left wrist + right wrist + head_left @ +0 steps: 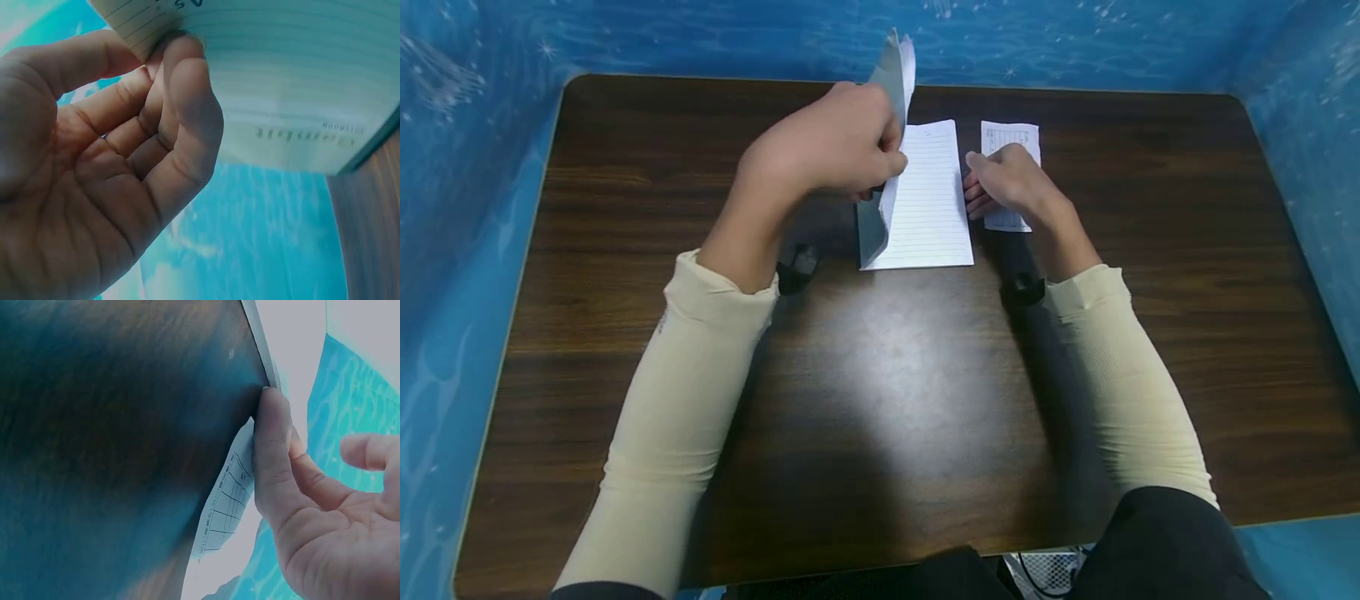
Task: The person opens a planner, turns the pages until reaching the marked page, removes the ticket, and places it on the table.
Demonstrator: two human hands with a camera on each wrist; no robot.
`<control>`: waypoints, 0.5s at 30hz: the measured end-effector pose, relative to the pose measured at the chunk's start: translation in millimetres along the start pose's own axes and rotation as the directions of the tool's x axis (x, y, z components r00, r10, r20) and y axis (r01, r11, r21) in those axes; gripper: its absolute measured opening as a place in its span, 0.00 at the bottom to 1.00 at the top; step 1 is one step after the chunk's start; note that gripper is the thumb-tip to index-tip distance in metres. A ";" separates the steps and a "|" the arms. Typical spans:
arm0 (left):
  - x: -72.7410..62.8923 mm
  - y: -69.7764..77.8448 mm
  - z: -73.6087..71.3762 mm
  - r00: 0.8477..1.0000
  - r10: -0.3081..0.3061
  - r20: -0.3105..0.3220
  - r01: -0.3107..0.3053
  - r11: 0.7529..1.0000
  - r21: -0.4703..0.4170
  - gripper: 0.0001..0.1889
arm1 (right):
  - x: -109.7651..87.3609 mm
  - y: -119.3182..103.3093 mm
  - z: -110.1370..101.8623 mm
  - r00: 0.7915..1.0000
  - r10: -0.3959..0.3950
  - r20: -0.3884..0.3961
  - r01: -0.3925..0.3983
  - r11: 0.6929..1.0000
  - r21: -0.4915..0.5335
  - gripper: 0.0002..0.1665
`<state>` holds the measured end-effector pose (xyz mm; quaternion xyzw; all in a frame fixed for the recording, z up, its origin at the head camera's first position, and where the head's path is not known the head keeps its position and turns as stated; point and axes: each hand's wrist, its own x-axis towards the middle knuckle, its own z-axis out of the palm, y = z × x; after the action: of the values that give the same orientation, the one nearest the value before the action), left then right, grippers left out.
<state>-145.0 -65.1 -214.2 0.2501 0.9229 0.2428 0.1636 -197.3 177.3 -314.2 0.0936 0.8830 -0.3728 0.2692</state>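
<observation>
A notebook [932, 200] lies on the dark wooden table [880, 375], showing a lined white page. My left hand [891, 154] pinches the grey cover and some leaves [895, 67] and holds them lifted upright over the notebook's left side. In the left wrist view the thumb and fingers [178, 69] pinch the corner of that lined leaf and cover [287, 106]. My right hand [981, 187] rests with straight fingers on a small printed paper slip [1011, 135], fingertips at the notebook's right edge. The right wrist view shows the gridded slip [228, 500] under those fingers [272, 444].
Blue patterned walls [475, 167] enclose the table on the left, back and right. A small black wrist camera [797, 267] sits under each forearm. Cream sleeves cover both arms.
</observation>
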 end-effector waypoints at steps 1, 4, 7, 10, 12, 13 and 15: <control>5.0 3.2 3.0 1.000 0.004 0.009 -0.004 1.000 -0.002 0.18 | 0.2 0.0 -0.1 1.000 -0.001 0.006 0.000 1.000 0.012 0.34; 23.1 12.6 14.1 0.999 -0.007 0.054 0.007 1.000 -0.007 0.20 | 0.9 1.4 -0.8 1.000 -0.016 0.017 0.015 0.999 0.044 0.36; 44.5 19.0 28.0 0.991 -0.041 0.131 0.042 0.999 -0.010 0.21 | 1.5 4.1 -1.1 0.999 -0.038 0.025 0.036 0.996 0.085 0.38; 63.7 21.2 46.6 0.981 -0.077 0.178 0.084 0.996 -0.034 0.19 | 1.0 8.3 -0.7 0.998 -0.064 0.025 0.061 0.992 0.113 0.38; 74.2 21.7 60.7 0.976 -0.101 0.192 0.113 0.992 -0.056 0.18 | 1.1 11.5 -0.8 0.997 -0.076 0.013 0.074 0.992 0.101 0.38; 78.7 21.6 67.5 0.975 -0.103 0.196 0.118 0.991 -0.068 0.17 | 0.7 13.1 -0.9 0.996 -0.084 -0.001 0.084 0.992 0.090 0.38; 85.5 21.2 81.8 0.976 -0.103 0.190 0.122 0.988 -0.089 0.16 | 0.6 15.9 -1.7 0.995 -0.093 -0.030 0.094 0.995 0.045 0.38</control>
<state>-172.5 27.1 -286.2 0.2102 0.9030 0.2550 0.2745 -192.6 189.7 -323.2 0.0637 0.8812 -0.4041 0.2370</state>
